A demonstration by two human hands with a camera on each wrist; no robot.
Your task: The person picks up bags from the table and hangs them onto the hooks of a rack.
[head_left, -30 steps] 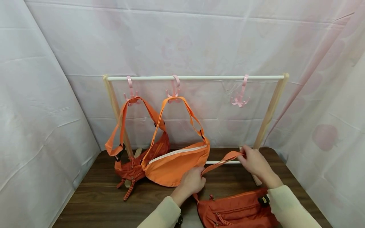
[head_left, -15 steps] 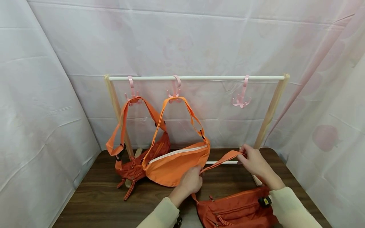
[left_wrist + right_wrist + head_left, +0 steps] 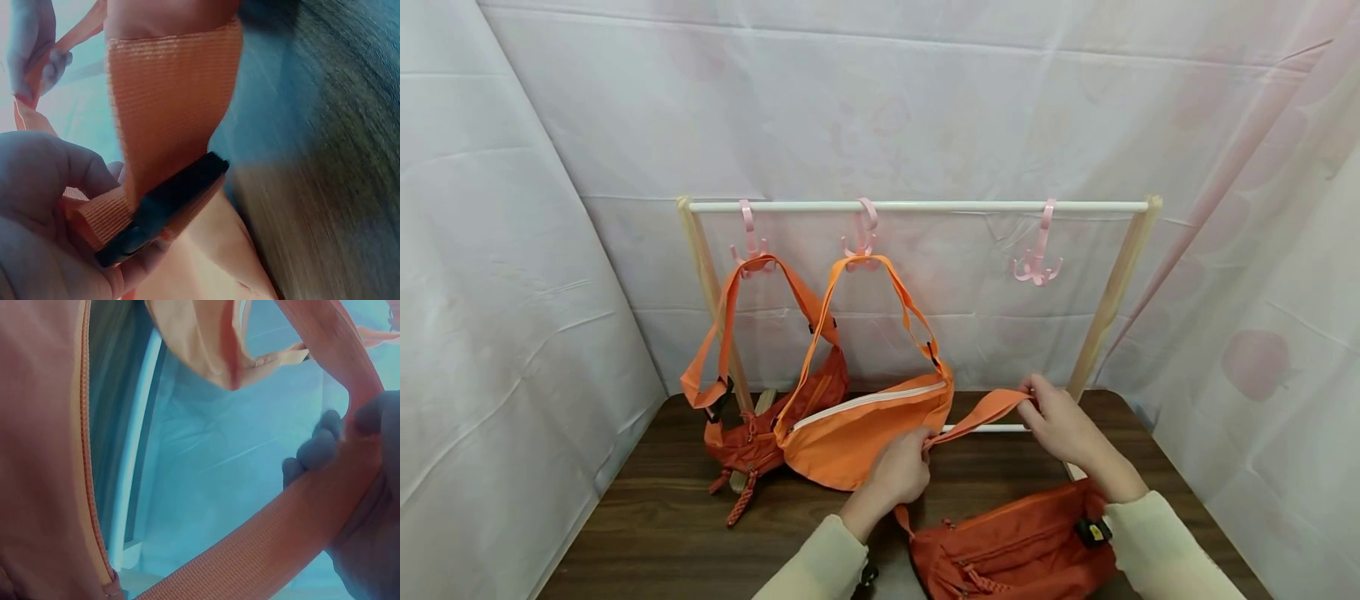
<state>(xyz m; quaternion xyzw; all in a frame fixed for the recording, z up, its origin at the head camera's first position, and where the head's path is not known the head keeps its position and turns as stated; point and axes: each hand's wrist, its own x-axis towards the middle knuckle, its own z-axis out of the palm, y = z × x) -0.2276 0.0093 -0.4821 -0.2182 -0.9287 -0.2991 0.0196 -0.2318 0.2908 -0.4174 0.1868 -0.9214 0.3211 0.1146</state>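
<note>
A rust-red bag (image 3: pixel 1007 546) lies at the table's front right, with a zipper, a braided pull and a black buckle. Its orange strap (image 3: pixel 981 414) stretches up between both hands. My left hand (image 3: pixel 897 471) grips the strap near a black slider (image 3: pixel 162 209), seen in the left wrist view. At the strap's far end, my right hand (image 3: pixel 1060 421) pinches the folded webbing, its fingers curled round it in the right wrist view. Just behind the left hand, a bright orange bag (image 3: pixel 865 433) with a white zipper hangs by its strap from the middle pink hook (image 3: pixel 860 237).
Another rust-red bag (image 3: pixel 760 442) hangs from the left pink hook (image 3: pixel 749 242). The right pink hook (image 3: pixel 1037 254) bears no bag. A white rail (image 3: pixel 955 206) on wooden posts carries the hooks above the dark wooden table (image 3: pixel 647 533). Pale curtains surround it.
Both hands have risen slightly, still holding the strap, and the right hand has shifted a little to the left. The rust-red bag has moved slightly left and up with them.
</note>
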